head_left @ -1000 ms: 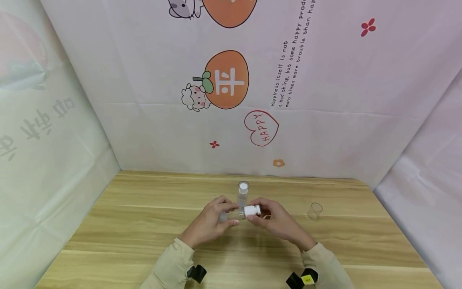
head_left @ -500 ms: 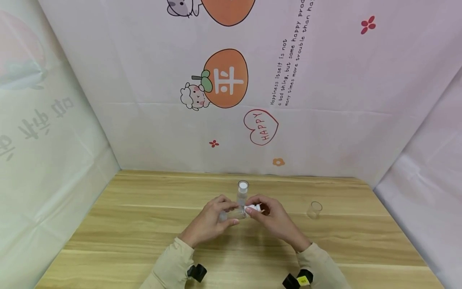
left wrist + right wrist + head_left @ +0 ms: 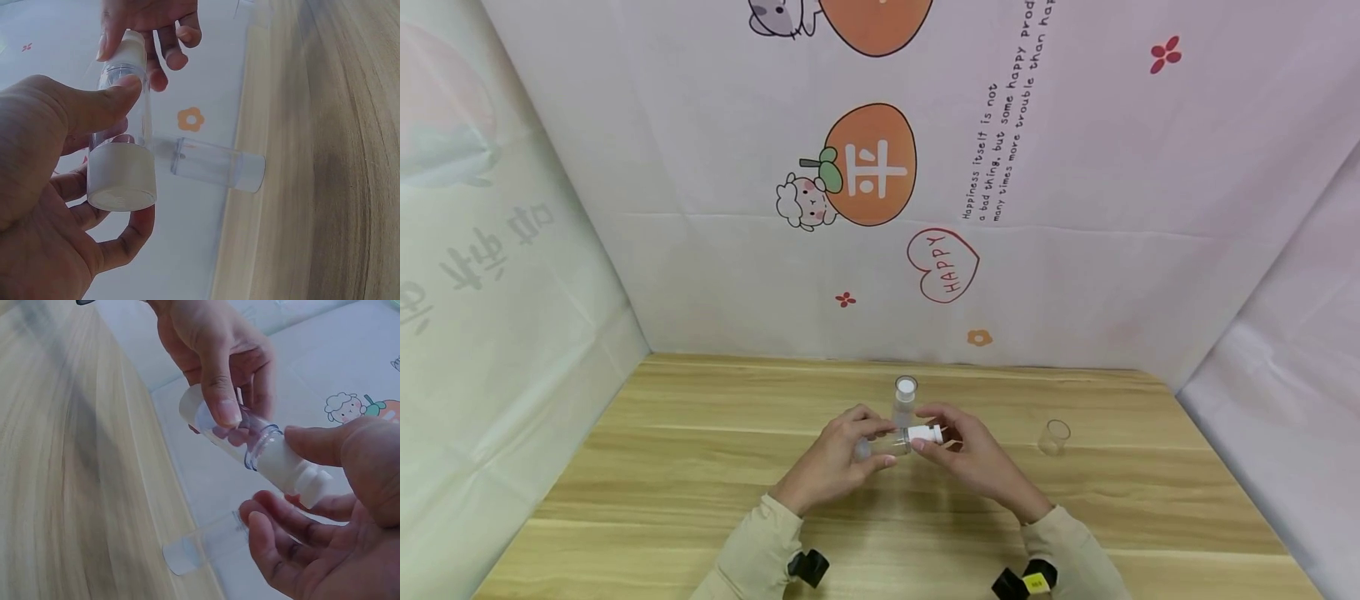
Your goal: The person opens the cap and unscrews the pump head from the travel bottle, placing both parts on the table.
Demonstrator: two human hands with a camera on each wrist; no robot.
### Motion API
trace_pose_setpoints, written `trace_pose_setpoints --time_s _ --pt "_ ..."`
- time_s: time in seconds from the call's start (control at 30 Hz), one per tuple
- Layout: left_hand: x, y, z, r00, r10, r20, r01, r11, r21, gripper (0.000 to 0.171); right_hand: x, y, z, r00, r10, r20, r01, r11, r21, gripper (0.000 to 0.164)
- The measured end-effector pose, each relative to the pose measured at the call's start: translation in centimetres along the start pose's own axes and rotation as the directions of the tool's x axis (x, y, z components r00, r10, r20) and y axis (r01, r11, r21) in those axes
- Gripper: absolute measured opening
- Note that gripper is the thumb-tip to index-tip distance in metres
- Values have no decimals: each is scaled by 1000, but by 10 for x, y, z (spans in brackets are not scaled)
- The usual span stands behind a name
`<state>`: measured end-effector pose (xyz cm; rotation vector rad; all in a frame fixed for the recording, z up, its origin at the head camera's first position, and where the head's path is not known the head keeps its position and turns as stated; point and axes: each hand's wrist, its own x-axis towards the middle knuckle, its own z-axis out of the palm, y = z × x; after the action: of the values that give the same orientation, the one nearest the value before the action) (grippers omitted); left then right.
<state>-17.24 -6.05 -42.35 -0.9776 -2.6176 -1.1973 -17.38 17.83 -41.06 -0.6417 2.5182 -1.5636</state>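
My left hand [image 3: 833, 463] grips the clear body of a pump bottle [image 3: 122, 178], held on its side above the table. Its thumb lies along one side and the fingers wrap beneath. The bottle has a white base and a white pump top [image 3: 284, 464]. My right hand [image 3: 976, 460] pinches that pump top, thumb on the collar where it meets the clear rim. In the right wrist view, the other fingers curl loosely below the nozzle end. Just behind both hands a second clear bottle [image 3: 905, 407] stands upright, its white base showing in the left wrist view.
A clear, open-topped cap [image 3: 1054, 438] stands on the wood-grain table [image 3: 700, 467] to the right of my hands. A printed cloth wall [image 3: 737, 283] rises at the table's back edge, with more cloth at both sides.
My right hand has shifted slightly left, then a little back, its thumb and fingers changing position on the white pump top. My left hand and the standing bottle keep their places.
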Motion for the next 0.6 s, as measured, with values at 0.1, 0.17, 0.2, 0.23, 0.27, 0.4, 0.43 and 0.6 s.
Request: trace_pose_setpoints --time_s 0.1,0.17,0.2,0.23,0.27,0.4,0.43,0.6 --pt "0 0 0 1000 0 2 0 1000 1 36 0 1 -4 998 32 45 -32 999 4 48" --pt "0 0 0 1000 1 1 -1 1000 1 36 0 1 -5 996 48 72 -49 999 9 47" --pt "0 0 0 1000 2 1 -2 1000 1 36 0 2 -6 995 53 86 -55 998 14 45" --pt "0 -1 0 1000 1 0 -1 1000 0 36 0 2 -6 993 57 101 -59 998 23 43" --pt "0 -1 0 1000 2 0 -2 1000 0 36 0 2 -6 992 57 113 -62 998 33 41" --pt "0 -1 1 1000 2 -2 -2 1000 -1 36 0 1 -6 990 45 133 -51 997 49 34" --pt "0 -1 1 1000 4 -2 -4 1000 -2 36 0 0 -6 990 38 132 -45 998 49 34" --pt "0 -1 0 1000 4 0 -4 1000 -1 36 1 -3 -5 994 -10 105 6 999 40 27"
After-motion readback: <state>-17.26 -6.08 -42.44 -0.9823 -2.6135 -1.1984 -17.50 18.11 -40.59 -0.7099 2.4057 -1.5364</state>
